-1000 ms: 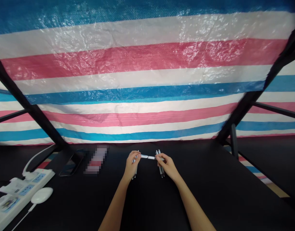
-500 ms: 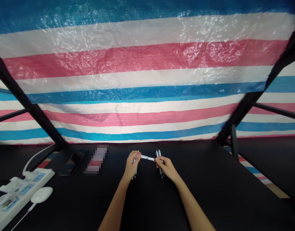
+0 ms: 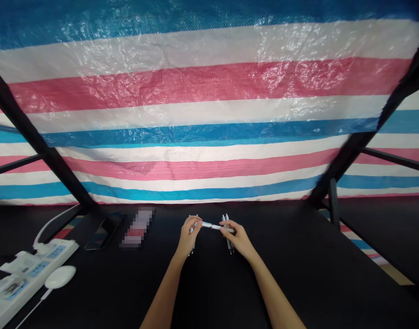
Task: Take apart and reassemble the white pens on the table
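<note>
A white pen is held roughly level above the black table, one end in each hand. My left hand is closed on its left end, and the fingers of my right hand pinch its right part. Under and beside my left hand lie other pens, largely covered by the hand. By my right fingertips, a pair of white pens rests side by side on the table, tips toward me; the fingers hide their middles.
On the left are a white power strip with plugs, a round white charger on a cable, a dark phone and a blurred-out patch. Black frame bars slant up at both sides. A striped plastic sheet hangs behind the table.
My right fingers have shifted slightly along the pen, and its right end now shows past them. The view has moved a little; both hands stay in nearly the same place.
</note>
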`<state>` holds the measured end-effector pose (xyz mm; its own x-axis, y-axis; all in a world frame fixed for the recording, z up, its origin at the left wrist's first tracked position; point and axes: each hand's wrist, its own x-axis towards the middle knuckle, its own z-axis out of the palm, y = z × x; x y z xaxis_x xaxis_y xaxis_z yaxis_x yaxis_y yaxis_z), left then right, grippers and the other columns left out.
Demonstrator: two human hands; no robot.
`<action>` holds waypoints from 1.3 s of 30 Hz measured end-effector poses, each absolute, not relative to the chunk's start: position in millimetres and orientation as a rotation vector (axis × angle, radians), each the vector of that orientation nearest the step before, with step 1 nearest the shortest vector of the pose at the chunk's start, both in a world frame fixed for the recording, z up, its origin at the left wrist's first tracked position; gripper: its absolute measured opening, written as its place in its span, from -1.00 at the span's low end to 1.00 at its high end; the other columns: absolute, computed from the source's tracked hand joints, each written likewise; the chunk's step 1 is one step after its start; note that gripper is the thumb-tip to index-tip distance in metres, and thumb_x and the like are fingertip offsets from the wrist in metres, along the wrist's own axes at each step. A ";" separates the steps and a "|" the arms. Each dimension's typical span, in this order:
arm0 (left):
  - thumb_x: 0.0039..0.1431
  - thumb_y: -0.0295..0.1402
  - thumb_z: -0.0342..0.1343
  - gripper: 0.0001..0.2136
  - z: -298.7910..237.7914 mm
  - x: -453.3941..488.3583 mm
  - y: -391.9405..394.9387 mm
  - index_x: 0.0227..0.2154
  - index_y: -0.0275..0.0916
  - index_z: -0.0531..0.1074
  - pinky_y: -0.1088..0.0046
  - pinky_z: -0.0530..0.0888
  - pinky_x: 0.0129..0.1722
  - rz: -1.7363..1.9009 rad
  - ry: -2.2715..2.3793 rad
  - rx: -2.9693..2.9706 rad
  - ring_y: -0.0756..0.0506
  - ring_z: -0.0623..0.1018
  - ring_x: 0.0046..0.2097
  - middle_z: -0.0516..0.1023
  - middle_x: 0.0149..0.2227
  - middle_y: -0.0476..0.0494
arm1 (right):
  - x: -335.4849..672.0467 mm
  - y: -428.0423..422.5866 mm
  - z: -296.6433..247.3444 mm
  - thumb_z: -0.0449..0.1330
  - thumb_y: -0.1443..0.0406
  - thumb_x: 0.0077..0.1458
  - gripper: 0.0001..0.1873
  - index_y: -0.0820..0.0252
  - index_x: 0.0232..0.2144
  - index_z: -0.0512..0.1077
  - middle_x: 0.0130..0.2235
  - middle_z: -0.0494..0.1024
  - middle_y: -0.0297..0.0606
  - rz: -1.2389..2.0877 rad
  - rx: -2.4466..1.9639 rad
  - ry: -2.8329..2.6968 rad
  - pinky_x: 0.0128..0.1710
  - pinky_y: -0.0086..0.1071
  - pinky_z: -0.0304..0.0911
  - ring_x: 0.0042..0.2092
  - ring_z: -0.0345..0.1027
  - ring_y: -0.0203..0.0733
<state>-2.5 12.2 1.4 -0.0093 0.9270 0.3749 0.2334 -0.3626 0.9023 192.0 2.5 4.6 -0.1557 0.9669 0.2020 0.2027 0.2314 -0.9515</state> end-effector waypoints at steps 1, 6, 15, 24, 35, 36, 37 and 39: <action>0.12 -0.16 0.00 -0.71 1.7 -2.5 12.1 -0.50 -0.26 0.47 0.44 0.37 -0.29 1.417 1.220 1.647 -0.10 0.44 -0.22 0.44 -0.29 -0.18 | 192.0 2.9 4.0 0.21 0.08 -0.07 -0.67 0.21 -0.33 0.42 -0.56 0.31 -0.41 1.008 -1.120 -1.555 -0.49 -0.45 0.13 -0.51 0.19 -0.31; 0.12 -0.15 0.01 -0.69 1.6 -2.0 12.5 -0.54 -0.25 0.47 0.45 0.37 -0.30 1.409 1.208 1.657 -0.10 0.45 -0.22 0.45 -0.31 -0.17 | 194.0 4.6 2.2 0.23 0.12 -0.10 -0.73 0.21 -0.42 0.42 -0.49 0.39 -0.37 0.983 -1.100 -1.568 -0.44 -0.44 0.15 -0.45 0.24 -0.29; 0.09 -0.13 0.02 -0.68 0.5 -2.2 12.7 -0.54 -0.26 0.48 0.43 0.38 -0.27 1.399 1.198 1.614 -0.11 0.45 -0.22 0.44 -0.28 -0.18 | 192.8 2.4 3.2 0.01 -0.01 0.09 -0.53 0.25 -0.55 0.43 -0.64 0.30 -0.37 1.062 -1.160 -1.623 -0.57 -0.46 0.01 -0.59 0.13 -0.34; 0.07 -0.13 0.02 -0.69 2.8 -6.8 13.9 -0.60 -0.25 0.42 0.43 0.37 -0.21 1.502 1.238 1.518 -0.11 0.47 -0.21 0.46 -0.32 -0.16 | 197.6 9.0 -5.3 0.26 0.04 -0.13 -0.62 0.20 -0.38 0.36 -0.52 0.28 -0.43 1.028 -1.073 -1.490 -0.55 -0.48 0.04 -0.55 0.09 -0.39; 0.07 -0.16 0.04 -0.71 3.8 -7.0 13.9 -0.56 -0.27 0.45 0.45 0.34 -0.19 1.505 1.237 1.461 -0.11 0.46 -0.22 0.46 -0.32 -0.15 | 200.2 8.8 -4.1 0.20 0.01 -0.06 -0.58 0.21 -0.27 0.40 -0.53 0.25 -0.41 1.015 -1.089 -1.485 -0.52 -0.46 0.07 -0.53 0.10 -0.35; 0.06 -0.15 0.05 -0.71 4.1 -7.1 13.9 -0.55 -0.28 0.46 0.45 0.33 -0.20 1.508 1.247 1.441 -0.10 0.46 -0.23 0.46 -0.33 -0.15 | 200.5 9.1 -4.7 0.23 0.02 -0.09 -0.55 0.20 -0.23 0.39 -0.53 0.23 -0.42 1.017 -1.074 -1.482 -0.53 -0.46 0.05 -0.54 0.07 -0.36; 0.05 -0.15 0.05 -0.71 4.4 -7.3 14.0 -0.54 -0.28 0.46 0.46 0.33 -0.21 1.509 1.255 1.426 -0.10 0.45 -0.24 0.46 -0.33 -0.14 | 200.8 9.5 -5.2 0.24 0.03 -0.11 -0.56 0.19 -0.24 0.39 -0.54 0.21 -0.44 1.016 -1.068 -1.486 -0.54 -0.47 0.04 -0.54 0.05 -0.37; 0.05 -0.14 0.06 -0.71 4.7 -7.5 14.1 -0.55 -0.28 0.46 0.46 0.33 -0.21 1.513 1.261 1.412 -0.10 0.45 -0.24 0.46 -0.35 -0.14 | 201.6 10.3 -6.3 0.24 0.04 -0.10 -0.60 0.20 -0.31 0.40 -0.57 0.16 -0.46 1.007 -1.079 -1.496 -0.56 -0.47 0.01 -0.56 0.01 -0.38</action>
